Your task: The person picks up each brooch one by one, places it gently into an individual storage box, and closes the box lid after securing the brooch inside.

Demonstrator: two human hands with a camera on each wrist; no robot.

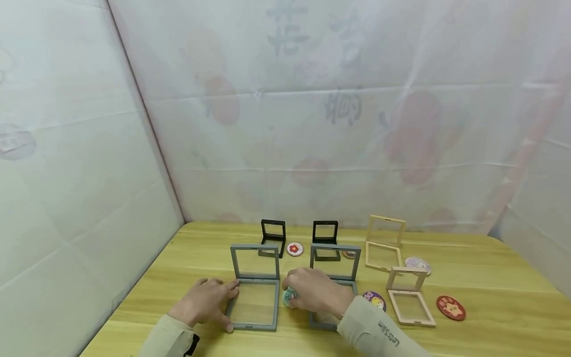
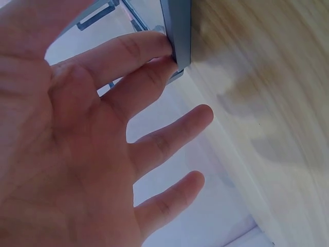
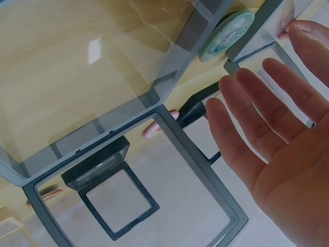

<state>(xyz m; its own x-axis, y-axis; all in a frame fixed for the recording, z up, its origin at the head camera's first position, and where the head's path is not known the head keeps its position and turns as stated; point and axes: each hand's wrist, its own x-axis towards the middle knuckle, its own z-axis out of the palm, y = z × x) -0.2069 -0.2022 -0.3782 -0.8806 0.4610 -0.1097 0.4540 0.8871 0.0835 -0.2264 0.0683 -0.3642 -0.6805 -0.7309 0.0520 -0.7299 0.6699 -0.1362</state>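
Observation:
Two hinged grey display frames with clear windows stand unfolded on the table. My left hand (image 1: 205, 302) is at the left frame (image 1: 254, 327), its thumb by the near left corner. In the left wrist view, two fingertips touch that frame's grey edge (image 2: 177, 31), while the other fingers are spread. Between the frames lies a round teal badge (image 1: 288, 297). Over it, from the right, reaches my right hand (image 1: 318, 290), partly covering the right grey frame (image 1: 335, 247). The right wrist view shows loosely extended fingers, apart from the badge (image 3: 227, 36).
Two small black frames (image 1: 273, 221) (image 1: 325, 222) stand behind, near a red-flower badge (image 1: 295, 249). To the right are a yellow frame (image 1: 387, 217), a beige frame (image 1: 417, 323), a purple badge (image 1: 374, 300), a pale badge (image 1: 418, 265) and a red badge (image 1: 451, 308). Fabric walls enclose the wooden table (image 1: 178, 267).

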